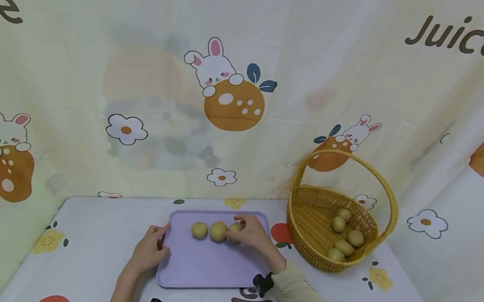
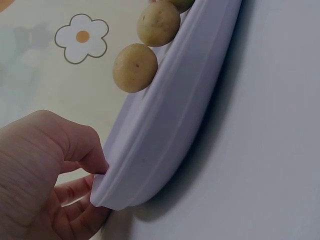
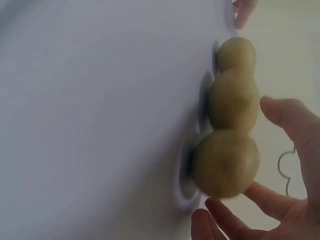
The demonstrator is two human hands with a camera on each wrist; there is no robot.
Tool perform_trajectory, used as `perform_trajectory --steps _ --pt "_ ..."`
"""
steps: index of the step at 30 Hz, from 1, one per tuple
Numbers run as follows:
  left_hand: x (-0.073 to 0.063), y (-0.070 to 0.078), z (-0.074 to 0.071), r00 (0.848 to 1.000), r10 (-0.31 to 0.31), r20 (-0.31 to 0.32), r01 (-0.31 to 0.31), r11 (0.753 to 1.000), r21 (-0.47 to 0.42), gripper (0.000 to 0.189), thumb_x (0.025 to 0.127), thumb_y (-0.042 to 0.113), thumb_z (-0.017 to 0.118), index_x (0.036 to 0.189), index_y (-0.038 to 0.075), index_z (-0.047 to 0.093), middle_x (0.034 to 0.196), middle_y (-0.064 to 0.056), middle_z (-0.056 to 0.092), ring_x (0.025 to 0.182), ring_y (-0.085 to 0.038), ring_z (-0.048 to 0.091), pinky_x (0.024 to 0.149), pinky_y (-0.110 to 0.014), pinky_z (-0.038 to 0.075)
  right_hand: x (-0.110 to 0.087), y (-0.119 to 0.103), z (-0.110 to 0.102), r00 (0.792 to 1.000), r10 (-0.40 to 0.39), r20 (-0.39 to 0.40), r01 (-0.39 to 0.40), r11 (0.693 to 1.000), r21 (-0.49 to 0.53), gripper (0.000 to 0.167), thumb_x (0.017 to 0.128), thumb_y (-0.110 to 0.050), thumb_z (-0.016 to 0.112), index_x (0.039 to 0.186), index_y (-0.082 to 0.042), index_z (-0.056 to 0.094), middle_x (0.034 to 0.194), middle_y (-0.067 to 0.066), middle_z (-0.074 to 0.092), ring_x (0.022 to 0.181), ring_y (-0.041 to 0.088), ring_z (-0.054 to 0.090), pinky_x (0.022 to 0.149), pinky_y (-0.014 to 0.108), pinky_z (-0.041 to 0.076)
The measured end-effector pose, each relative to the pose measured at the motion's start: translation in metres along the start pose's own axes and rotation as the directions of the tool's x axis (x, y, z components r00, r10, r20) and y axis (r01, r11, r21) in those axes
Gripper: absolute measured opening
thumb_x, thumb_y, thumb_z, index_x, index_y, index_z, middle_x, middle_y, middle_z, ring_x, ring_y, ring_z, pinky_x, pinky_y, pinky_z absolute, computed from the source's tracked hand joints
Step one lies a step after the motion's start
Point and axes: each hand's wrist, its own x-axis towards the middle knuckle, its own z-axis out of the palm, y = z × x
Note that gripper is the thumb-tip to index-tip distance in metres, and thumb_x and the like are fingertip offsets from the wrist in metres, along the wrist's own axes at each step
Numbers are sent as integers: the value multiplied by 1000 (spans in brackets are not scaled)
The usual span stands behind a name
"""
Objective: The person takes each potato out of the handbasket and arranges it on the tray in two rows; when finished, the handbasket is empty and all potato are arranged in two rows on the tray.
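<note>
Rightmost potato (image 1: 235,227) partly hidden behind right fingers (image 1: 245,218).

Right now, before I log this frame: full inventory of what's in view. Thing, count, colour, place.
Tray: 1, lilac, on the table
Tray potatoes: 3, yellow-brown, in a row on the tray
Basket: 1, golden tan, wicker with hoop handle, right of the tray
Basket potatoes: 5 visible, yellow-brown, inside the basket
Table: 1, white with printed pictures, under tray and basket
Backdrop: cream with rabbit, flower and "Juice" prints, behind the table
Wrist devices: 2, black, one at each wrist
Right sleeve: 1, pale yellow, on the right forearm
Left hand: 1, bare, pinching the tray's left edge
Right hand: 1, bare, at the rightmost tray potato
</note>
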Motion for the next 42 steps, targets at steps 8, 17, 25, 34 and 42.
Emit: perform_trajectory --steps 8,17,25,34,42 --pt "-2 1 2 1000 22 -8 -22 1000 -11 64 73 -1 66 135 -10 53 105 -13 51 74 -14 48 62 -27 39 4 -8 13 999 -40 20 42 996 -83 61 63 -35 90 111 -3 71 105 15 67 96 30 58 82 43 46" --pt "-2 0 2 1000 7 3 -7 1000 -8 64 73 0 65 136 -10 52 104 -12 50 75 -14 47 62 -26 38 4 -11 17 998 -57 20 58 995 -76 47 64 -35 88 104 -13 76 108 8 68 104 31 55 85 46 42" --pt "-2 0 2 1000 13 -10 -13 1000 -11 64 73 -1 66 135 -9 53 103 -12 50 74 -13 47 61 -26 38 5 -13 18 996 -63 65 70 991 -111 53 67 -36 87 114 -15 74 120 12 64 113 36 51 90 50 41" --pt "1 0 1 1000 20 -19 -20 1000 -5 64 73 -1 66 135 -9 53 104 -12 50 74 -13 47 62 -26 38 5 -10 17 997 -35 66 44 989 -141 62 61 -27 92 118 -13 72 118 17 58 108 35 49 85 47 42" --pt "1 -2 1 1000 18 -17 -18 1000 -3 64 73 0 66 136 -9 53 104 -12 50 73 -13 46 62 -26 37 8 -9 16 995 -61 76 70 990 -118 57 62 -23 90 115 -14 73 113 17 58 101 31 48 83 43 41"
